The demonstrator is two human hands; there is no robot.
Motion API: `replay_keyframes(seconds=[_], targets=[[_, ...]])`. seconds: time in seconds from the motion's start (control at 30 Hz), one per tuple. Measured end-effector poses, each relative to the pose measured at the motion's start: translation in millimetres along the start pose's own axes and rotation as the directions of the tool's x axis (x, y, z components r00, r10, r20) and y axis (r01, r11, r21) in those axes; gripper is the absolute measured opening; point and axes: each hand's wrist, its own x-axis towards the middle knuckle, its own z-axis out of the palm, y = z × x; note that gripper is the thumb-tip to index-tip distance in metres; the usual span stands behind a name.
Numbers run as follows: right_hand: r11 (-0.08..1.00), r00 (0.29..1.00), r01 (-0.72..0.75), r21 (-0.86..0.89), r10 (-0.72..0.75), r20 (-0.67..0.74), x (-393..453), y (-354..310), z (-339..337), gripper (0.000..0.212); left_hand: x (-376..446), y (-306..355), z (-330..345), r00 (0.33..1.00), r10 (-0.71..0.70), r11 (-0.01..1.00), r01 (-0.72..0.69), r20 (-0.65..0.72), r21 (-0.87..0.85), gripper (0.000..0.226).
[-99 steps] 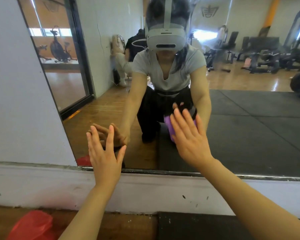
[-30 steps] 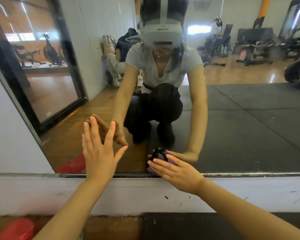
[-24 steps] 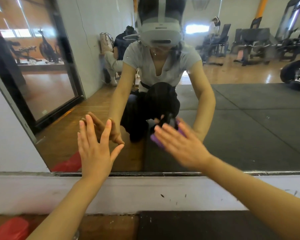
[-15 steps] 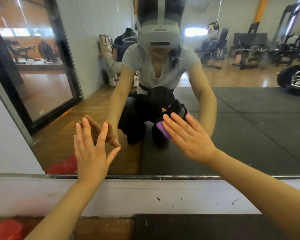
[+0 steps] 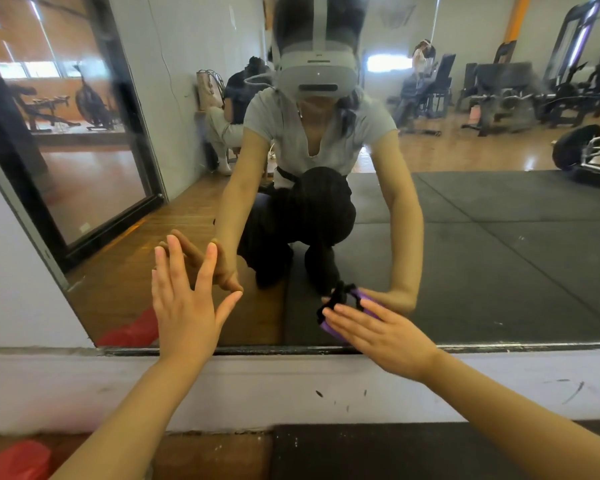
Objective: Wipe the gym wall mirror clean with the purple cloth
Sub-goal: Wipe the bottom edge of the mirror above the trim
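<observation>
The wall mirror point(image 5: 499, 258) fills the upper part of the head view, its bottom edge just above a white wall strip. My left hand point(image 5: 184, 306) lies flat against the glass near the lower left corner, fingers straight and spread. My right hand point(image 5: 381, 336) presses the purple cloth point(image 5: 326, 325) onto the glass low down, close to the bottom frame, fingers straight. Only a purple edge of the cloth with a black trim shows past my fingertips; the hand hides the remainder.
The mirror's metal bottom frame point(image 5: 257, 349) runs above the white wall strip point(image 5: 257, 389). A red plastic bag point(image 5: 14, 460) lies on the wooden floor at bottom left. A black floor mat point(image 5: 378, 452) sits below my right arm. Gym machines and seated people appear only as reflections.
My right hand with the cloth went from the mirror's bottom edge up the glass, then came back down to just above the frame. My left hand stayed flat on the glass.
</observation>
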Motion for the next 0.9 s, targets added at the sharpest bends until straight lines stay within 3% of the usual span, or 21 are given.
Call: replay_keyframes(seconds=[0.13, 0.37, 0.63, 0.77, 0.9], targets=[[0.957, 0.932, -0.278, 0.086, 0.291, -0.216, 27.4, 67.4, -22.3, 0.061, -0.7, 0.1, 0.5, 1.000, -0.007, 1.000, 0.007, 0.002, -0.004, 0.088], [0.913, 0.874, -0.402, 0.068, 0.405, -0.269, 35.2, 72.0, -16.9, 0.056, -0.5, 0.8, 0.3, 1.000, -0.004, 1.000, 0.004, 0.005, -0.010, 0.087], [0.932, 0.895, -0.358, 0.056, 0.360, -0.262, 20.4, 44.4, -2.9, 0.061, -2.7, 1.8, 2.2, 1.000, -0.013, 1.000, 0.013, -0.008, -0.016, 0.087], [0.988, 0.984, -0.155, 0.024, 0.156, -0.082, -18.0, 1.1, 9.7, 0.075, -3.0, 1.3, 2.7, 1.000, -0.022, 1.000, 0.022, 0.008, -0.016, 0.086], [0.987, 0.986, -0.163, 0.007, 0.162, 0.039, -29.7, -20.8, 14.6, 0.078, -4.6, -0.5, 4.3, 1.000, 0.000, 1.000, 0.000, 0.011, 0.001, 0.084]])
